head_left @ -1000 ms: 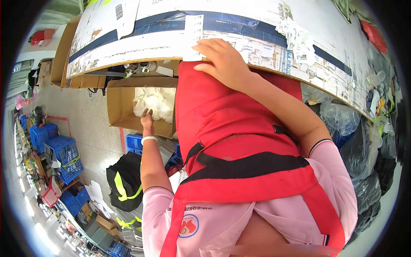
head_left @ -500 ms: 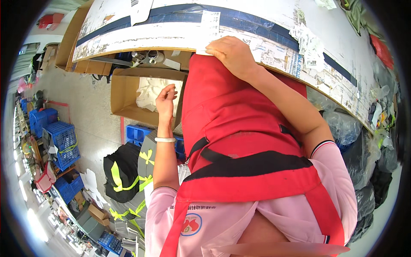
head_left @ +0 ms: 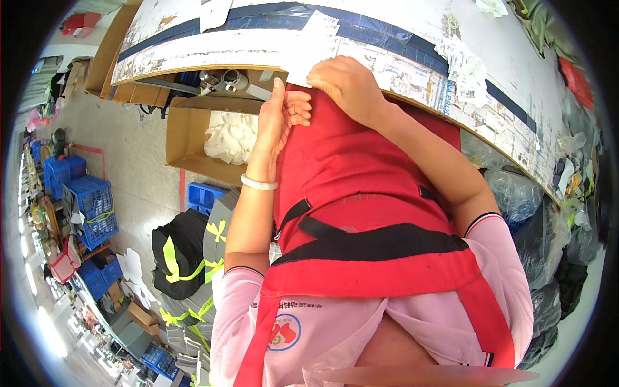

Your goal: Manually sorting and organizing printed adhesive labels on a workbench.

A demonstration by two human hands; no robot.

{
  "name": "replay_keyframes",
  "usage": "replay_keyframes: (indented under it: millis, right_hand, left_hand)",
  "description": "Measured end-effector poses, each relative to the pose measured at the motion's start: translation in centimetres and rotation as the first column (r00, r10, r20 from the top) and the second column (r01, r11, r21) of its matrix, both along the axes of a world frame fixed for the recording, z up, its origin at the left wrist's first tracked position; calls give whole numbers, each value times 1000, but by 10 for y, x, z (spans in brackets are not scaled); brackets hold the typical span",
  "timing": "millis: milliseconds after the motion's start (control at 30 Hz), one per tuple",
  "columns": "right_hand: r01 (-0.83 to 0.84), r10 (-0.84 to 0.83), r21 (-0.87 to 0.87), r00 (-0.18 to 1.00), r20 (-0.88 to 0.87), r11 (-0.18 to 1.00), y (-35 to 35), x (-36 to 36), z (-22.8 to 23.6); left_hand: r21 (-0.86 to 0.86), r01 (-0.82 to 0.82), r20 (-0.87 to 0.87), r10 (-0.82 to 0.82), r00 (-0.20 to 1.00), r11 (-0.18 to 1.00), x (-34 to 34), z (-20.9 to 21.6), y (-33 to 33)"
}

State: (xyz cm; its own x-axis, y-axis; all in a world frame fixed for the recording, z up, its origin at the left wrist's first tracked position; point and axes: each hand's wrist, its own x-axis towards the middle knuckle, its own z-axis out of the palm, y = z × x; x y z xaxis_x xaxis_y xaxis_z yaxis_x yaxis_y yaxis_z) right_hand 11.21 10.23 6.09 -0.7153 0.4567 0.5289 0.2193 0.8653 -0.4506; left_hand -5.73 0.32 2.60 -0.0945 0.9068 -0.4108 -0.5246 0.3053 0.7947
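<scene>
White paper label sheets (head_left: 314,45) with printing along one side lie over the near edge of the table, slightly fanned. My right hand (head_left: 348,89) has its fingers closed at the lower right corner of the sheets, by the table edge; its fingertips are partly hidden. Beside it, to the left, my left hand (head_left: 281,117) is raised with the thumb up and the fingers loosely bent, holding nothing visible. Below and left of that hand, a cardboard box (head_left: 184,138) holds a heap of white pieces (head_left: 231,137).
The worn white table (head_left: 213,57) has a dark blue strip and a pile of label scraps (head_left: 465,71) at right. Black bundles with lime ties (head_left: 180,255) stand at lower left, near blue crates (head_left: 93,205). Plastic-wrapped bags (head_left: 516,193) are at right.
My left hand has moved up and right from over the cardboard box to near the table edge. The label sheets now lie slanted and look more spread. My right hand has barely moved.
</scene>
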Motion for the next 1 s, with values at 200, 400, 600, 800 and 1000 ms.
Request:
replay_keyframes:
  millis: [200,400,600,800,1000]
  right_hand:
    - [-309,309,-105,951,-16,945,-57,13,4]
    - [41,-49,-777,999,13,629,-59,37,19]
    - [-97,114,-901,992,-54,423,-62,48,18]
    - [-90,-105,-935,985,-134,344,-40,62,46]
    - [-114,-54,-955,990,-134,273,-40,72,46]
  left_hand:
    - [-8,-105,17,105,994,994,11,7,-7]
    - [74,-126,-218,140,966,989,35,23,-32]
    - [94,-64,-217,83,973,994,41,41,-24]
    - [121,107,-384,-53,922,987,53,58,-27]
    - [152,129,-199,-98,975,980,56,59,-21]
